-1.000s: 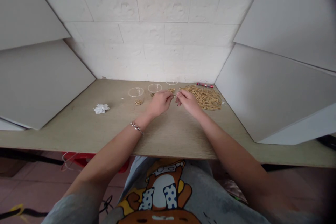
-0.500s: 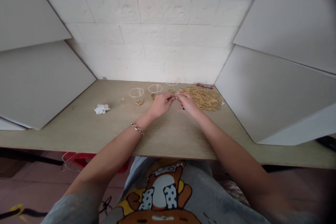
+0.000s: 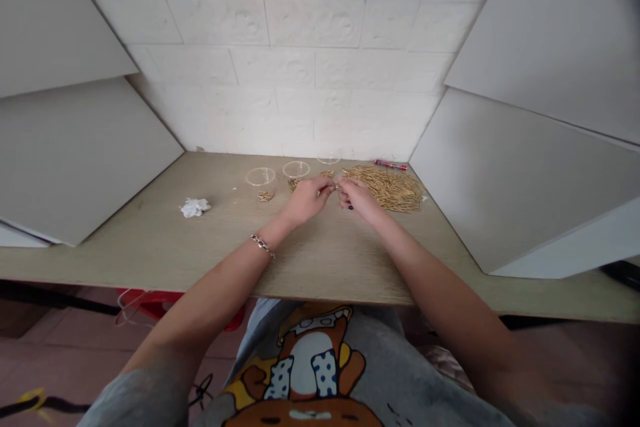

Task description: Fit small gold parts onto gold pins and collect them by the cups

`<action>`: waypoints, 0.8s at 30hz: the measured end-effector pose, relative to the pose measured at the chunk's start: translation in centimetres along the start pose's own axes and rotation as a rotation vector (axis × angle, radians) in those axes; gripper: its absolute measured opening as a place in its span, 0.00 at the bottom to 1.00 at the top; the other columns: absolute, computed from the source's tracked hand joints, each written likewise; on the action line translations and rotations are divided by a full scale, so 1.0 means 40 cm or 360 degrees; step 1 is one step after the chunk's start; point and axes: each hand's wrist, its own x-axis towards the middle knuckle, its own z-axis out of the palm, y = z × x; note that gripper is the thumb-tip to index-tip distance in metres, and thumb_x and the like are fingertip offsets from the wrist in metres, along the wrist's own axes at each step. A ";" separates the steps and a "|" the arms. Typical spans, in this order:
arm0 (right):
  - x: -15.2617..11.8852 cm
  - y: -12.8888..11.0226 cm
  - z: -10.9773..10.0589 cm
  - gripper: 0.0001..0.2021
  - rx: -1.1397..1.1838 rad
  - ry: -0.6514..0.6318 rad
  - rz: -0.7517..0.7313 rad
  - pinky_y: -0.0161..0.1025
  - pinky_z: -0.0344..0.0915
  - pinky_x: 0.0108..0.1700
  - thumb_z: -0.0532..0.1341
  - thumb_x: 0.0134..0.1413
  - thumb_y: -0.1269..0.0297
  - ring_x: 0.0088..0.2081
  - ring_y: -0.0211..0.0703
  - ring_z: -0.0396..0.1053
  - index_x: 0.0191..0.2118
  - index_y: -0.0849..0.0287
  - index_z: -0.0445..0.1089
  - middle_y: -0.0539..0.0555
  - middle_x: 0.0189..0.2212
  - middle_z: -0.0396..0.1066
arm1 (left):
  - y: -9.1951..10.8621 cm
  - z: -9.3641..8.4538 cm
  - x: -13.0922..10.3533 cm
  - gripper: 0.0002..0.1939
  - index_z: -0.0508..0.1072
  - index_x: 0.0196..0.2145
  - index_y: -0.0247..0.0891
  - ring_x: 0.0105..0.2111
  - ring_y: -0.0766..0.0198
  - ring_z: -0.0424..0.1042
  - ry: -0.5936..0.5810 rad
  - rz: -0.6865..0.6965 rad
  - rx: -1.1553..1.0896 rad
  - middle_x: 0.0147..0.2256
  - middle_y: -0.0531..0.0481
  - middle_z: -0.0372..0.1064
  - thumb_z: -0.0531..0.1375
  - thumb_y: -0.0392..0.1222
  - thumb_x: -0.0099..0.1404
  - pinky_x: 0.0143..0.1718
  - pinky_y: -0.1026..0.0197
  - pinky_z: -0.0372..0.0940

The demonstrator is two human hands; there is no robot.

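My left hand [image 3: 311,197] and my right hand [image 3: 359,197] meet over the table, fingertips almost touching. Between the two pinches shows a small gold-coloured piece [image 3: 337,187], too tiny to make out in detail. A small dark spot shows beneath the right hand, and I cannot tell what it is. Just behind and right of that hand spreads a heap of thin gold-coloured pins [image 3: 393,188]. To the left stand clear plastic cups with short gold-coloured pieces: one cup [image 3: 261,177] is apart, another cup [image 3: 296,169] is partly behind my left hand, and a third cup [image 3: 329,159] is farther back.
A crumpled white tissue [image 3: 195,207] lies on the wooden table [image 3: 330,260] at left. At the back right is a red tube-shaped thing [image 3: 391,165]. Grey-white panels [image 3: 540,173] flank both sides, and a white brick-patterned wall [image 3: 290,67] closes off the back.
Both hands stay almost in place, still pinched together. A slight gap between the fingertips shows the gold-coloured piece a little more clearly; the view has shifted very slightly.
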 end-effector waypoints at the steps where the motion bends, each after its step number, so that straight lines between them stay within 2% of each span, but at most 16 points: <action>1: -0.001 -0.001 0.000 0.19 0.0007 -0.0007 0.0000 0.33 0.55 0.20 0.54 0.50 0.52 0.13 0.29 0.45 0.19 0.56 0.48 0.41 0.13 0.44 | -0.001 0.000 0.000 0.09 0.70 0.31 0.35 0.32 0.67 0.67 -0.0001 -0.0001 -0.0001 0.32 0.49 0.71 0.50 0.35 0.62 0.35 0.63 0.60; 10: -0.001 -0.003 0.000 0.16 0.0020 0.0002 0.0007 0.33 0.57 0.20 0.54 0.50 0.56 0.13 0.29 0.45 0.19 0.56 0.50 0.42 0.13 0.45 | -0.003 0.000 0.002 0.10 0.71 0.32 0.35 0.32 0.66 0.68 -0.0011 -0.0006 0.0012 0.32 0.49 0.71 0.50 0.36 0.62 0.35 0.63 0.60; 24: -0.006 -0.009 0.002 0.17 0.0013 -0.0014 0.0031 0.33 0.56 0.21 0.54 0.50 0.55 0.13 0.29 0.44 0.19 0.56 0.49 0.41 0.13 0.43 | -0.005 0.003 0.001 0.09 0.71 0.32 0.36 0.31 0.67 0.68 0.0012 -0.0011 -0.0042 0.32 0.50 0.71 0.51 0.36 0.62 0.35 0.64 0.60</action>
